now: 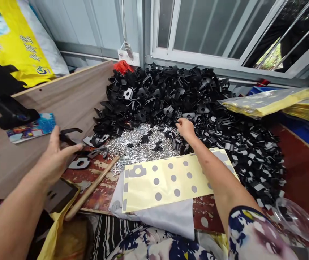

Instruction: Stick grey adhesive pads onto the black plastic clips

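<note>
Loose black parts (167,86), heaped high below a window (205,27) on a red tabletop (303,169), some pierced by holes, some showing grey faces. Probably light and stiff, like hard plastic; hardly fragile, but apt to hook on one another. Best taken singly, by a flat edge between thumb and forefinger, and lifted free of the tangle. At the near side of the heap, the right hand (186,129), fingers drawn together among the parts; impossible to tell whether clamped on one or merely touching. Just beside it, a spill of silvery pins (132,144). Well apart, toward the left, the left hand (51,154), thumb and fingers spread, with nothing visible in its grasp, next to a curved black lever (73,130); contact unclear. Close by, a flat holed plate (73,165) and a slanting wooden stick (90,189). Nearer the body, partly under the right forearm, a yellow sheet (146,187) dotted with grey. Farther out, a wooden board (81,85) at left and a clear bowl (303,222) at right.
</note>
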A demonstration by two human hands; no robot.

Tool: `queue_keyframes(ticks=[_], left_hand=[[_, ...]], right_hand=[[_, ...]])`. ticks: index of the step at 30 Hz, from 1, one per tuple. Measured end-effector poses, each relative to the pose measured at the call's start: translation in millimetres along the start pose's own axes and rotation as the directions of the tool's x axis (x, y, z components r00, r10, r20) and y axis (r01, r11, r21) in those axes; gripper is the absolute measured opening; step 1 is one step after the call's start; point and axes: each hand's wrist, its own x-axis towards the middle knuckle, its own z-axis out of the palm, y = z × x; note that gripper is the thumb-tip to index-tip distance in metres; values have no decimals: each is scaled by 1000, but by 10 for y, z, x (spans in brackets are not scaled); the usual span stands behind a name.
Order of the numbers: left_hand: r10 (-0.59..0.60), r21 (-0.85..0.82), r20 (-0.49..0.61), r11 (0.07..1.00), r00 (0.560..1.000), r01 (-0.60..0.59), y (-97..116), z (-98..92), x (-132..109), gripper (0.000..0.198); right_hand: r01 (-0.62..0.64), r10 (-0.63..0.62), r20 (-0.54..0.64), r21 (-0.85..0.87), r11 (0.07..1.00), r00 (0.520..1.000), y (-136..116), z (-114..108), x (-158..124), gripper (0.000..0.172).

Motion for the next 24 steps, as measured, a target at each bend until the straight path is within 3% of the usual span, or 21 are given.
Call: queue_keyframes(ticks=[2, 4, 5, 8, 11, 13, 15, 17, 19, 22, 24], left_hand=[[-10, 105, -56, 994, 998, 16, -26, -74, 94, 112], [15, 169, -98, 986, 995, 2, -43, -49, 0, 104], [7, 119, -82, 993, 997, 3, -54, -5, -98, 98], [-133, -252, 160, 953, 978, 171, -96, 207, -477, 76], [-216, -429, 449, 799, 867, 422, -106, 453, -846, 57], [-205, -450, 593, 718, 779, 532, -78, 604, -1045, 49], [-172, -437, 717, 643, 675, 628, -27, 743, -1201, 46], [-140, -417, 812, 542, 567, 730, 37, 873, -1321, 48], [-109, -421, 860, 399, 498, 815, 103, 989, -1420, 54], [-104, -457, 865, 242, 491, 856, 172, 1091, -1548, 62], [-177, -478, 824, 293, 538, 828, 173, 1078, -1610, 67]], right_hand=[[-42, 41, -44, -17, 999, 998, 44, 61, 290, 25], [-57, 56, -43, -14, 998, 997, 78, 131, 438, 15], [-56, 55, -43, -7, 998, 998, 98, 154, 472, 12], [-42, 44, -77, 37, 998, 996, 201, 126, 466, 23], [-46, 56, -140, 75, 996, 989, 330, 1, 289, 32], [15, -3, -187, 63, 998, 982, 368, -64, 25, 28], [214, -204, -220, 21, 977, 954, 332, -65, -368, 21], [471, -461, -199, 6, 882, 865, 225, 14, -854, 23], [645, -633, -134, 74, 761, 762, 84, 152, -1364, 29], [777, -790, -53, 234, 585, 610, -101, 361, -2001, 29], [773, -816, -38, 348, 531, 577, -173, 440, -2248, 30]])
